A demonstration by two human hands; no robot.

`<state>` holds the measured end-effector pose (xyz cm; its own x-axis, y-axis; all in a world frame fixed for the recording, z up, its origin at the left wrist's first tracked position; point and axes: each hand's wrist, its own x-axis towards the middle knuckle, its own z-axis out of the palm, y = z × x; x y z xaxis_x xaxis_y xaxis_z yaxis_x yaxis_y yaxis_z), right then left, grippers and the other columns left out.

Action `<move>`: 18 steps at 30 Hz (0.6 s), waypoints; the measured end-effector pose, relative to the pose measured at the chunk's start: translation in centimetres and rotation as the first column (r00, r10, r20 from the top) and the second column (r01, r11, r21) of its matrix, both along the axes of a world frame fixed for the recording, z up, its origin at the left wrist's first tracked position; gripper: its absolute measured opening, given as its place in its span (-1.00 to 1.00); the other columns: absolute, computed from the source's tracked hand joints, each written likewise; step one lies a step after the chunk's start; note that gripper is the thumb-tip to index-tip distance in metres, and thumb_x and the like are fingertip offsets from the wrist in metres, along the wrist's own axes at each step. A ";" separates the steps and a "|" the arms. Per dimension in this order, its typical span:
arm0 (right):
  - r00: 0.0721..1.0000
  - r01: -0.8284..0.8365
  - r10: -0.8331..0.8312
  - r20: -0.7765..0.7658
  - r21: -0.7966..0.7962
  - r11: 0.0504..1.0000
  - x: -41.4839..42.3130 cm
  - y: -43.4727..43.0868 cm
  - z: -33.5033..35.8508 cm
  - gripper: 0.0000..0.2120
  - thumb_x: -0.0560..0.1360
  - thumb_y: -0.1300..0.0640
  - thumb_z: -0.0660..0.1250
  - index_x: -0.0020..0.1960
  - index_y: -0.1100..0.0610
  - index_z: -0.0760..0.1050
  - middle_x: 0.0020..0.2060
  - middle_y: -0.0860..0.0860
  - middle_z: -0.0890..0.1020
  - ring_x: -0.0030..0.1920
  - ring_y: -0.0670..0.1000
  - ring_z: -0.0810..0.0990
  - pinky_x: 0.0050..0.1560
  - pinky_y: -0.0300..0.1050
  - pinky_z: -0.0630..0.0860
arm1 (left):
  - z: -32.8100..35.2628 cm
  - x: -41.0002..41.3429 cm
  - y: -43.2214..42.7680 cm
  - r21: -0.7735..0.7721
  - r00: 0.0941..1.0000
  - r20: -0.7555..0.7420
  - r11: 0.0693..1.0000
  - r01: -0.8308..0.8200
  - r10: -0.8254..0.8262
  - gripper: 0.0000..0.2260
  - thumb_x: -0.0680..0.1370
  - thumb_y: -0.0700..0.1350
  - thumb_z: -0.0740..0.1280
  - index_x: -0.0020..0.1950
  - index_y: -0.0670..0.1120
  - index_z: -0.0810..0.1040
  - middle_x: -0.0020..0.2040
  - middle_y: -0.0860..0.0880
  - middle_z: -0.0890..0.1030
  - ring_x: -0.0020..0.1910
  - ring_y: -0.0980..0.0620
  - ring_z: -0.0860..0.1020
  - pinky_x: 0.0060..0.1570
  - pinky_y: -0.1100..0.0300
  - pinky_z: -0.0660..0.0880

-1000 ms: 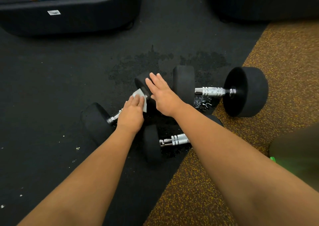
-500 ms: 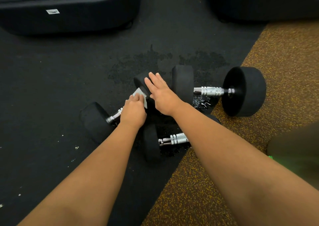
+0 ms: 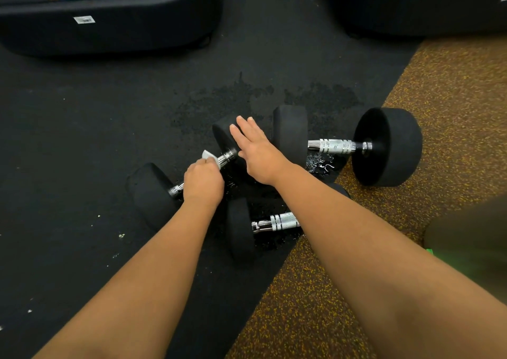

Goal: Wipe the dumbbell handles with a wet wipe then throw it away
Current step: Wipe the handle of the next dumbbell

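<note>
Three black dumbbells with chrome handles lie on the floor. My left hand [image 3: 203,184] is closed around the handle of the left dumbbell [image 3: 151,191], gripping a white wet wipe [image 3: 211,157] that sticks out past my fingers. My right hand [image 3: 258,150] lies flat, fingers spread, on that dumbbell's far weight. A second dumbbell [image 3: 277,221] lies nearer, partly under my right forearm. The third dumbbell [image 3: 386,146] lies to the right, its handle [image 3: 333,146] bare.
The dumbbells sit where black rubber flooring [image 3: 82,139] meets speckled brown flooring [image 3: 452,84]. Dark machine bases stand at the far left [image 3: 109,21] and far right [image 3: 425,4]. A dark shape with a green edge [image 3: 466,246] is at the right.
My left hand has slid back along the handle toward the near weight, curling tighter on the wipe and baring the handle's far end. My right hand has stayed on the far weight.
</note>
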<state>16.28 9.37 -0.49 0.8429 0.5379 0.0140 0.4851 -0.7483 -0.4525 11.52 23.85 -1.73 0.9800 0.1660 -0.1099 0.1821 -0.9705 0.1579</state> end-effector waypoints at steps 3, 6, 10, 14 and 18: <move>1.000 0.004 -0.004 0.001 0.008 1.000 0.0 0.0 -0.1 -0.35 0.55 0.36 0.19 0.54 0.21 -0.05 0.54 0.13 -0.09 0.53 0.18 -0.20 0.53 0.11 -0.03 | 0.8 1.5 -0.4 -0.032 0.998 -0.062 0.999 0.025 -0.026 -0.76 0.49 -0.29 0.21 0.15 -0.23 0.48 0.08 -0.22 0.54 0.07 -0.22 0.51 0.00 -0.01 0.43; 1.000 0.005 -0.006 0.002 0.020 1.000 0.1 0.0 -0.2 -0.34 0.54 0.37 0.19 0.54 0.21 -0.05 0.54 0.13 -0.09 0.53 0.17 -0.20 0.52 0.12 -0.02 | 1.1 2.3 -0.8 -0.050 0.992 -0.087 0.995 0.084 -0.088 -0.70 0.48 -0.31 0.21 0.21 -0.23 0.47 0.12 -0.21 0.53 0.09 -0.21 0.50 -0.03 0.01 0.43; 1.000 0.005 -0.005 0.001 0.034 0.999 0.1 -0.2 -0.4 -0.34 0.54 0.39 0.18 0.53 0.21 -0.04 0.54 0.13 -0.08 0.53 0.18 -0.20 0.52 0.13 -0.01 | 0.7 1.7 -0.6 -0.058 0.994 -0.026 0.993 0.105 -0.107 -0.71 0.46 -0.33 0.20 0.17 -0.23 0.48 0.12 -0.18 0.52 0.05 -0.21 0.51 -0.10 0.02 0.42; 1.000 0.001 -0.002 0.016 0.038 0.999 0.1 -0.2 -0.4 -0.37 0.55 0.37 0.18 0.53 0.22 -0.03 0.54 0.14 -0.07 0.53 0.19 -0.18 0.52 0.14 -0.02 | 0.1 1.2 0.2 -0.058 1.000 -0.017 0.998 -0.004 0.003 -0.70 0.49 -0.28 0.20 0.21 -0.18 0.47 0.14 -0.19 0.52 0.09 -0.23 0.51 0.00 -0.03 0.45; 1.000 0.005 -0.006 0.018 0.051 0.999 0.0 0.0 -0.4 -0.37 0.54 0.38 0.17 0.53 0.22 -0.02 0.54 0.14 -0.06 0.53 0.19 -0.18 0.52 0.14 -0.04 | 0.5 2.4 0.3 -0.051 0.995 -0.091 0.998 -0.039 0.034 -0.76 0.52 -0.25 0.18 0.16 -0.18 0.48 0.09 -0.22 0.55 0.06 -0.25 0.53 -0.03 -0.03 0.46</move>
<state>16.29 9.35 -0.92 0.8450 0.5318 0.0564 0.4896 -0.7268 -0.4818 13.91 24.17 -1.25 0.9591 0.1932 -0.2071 0.2333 -0.9536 0.1904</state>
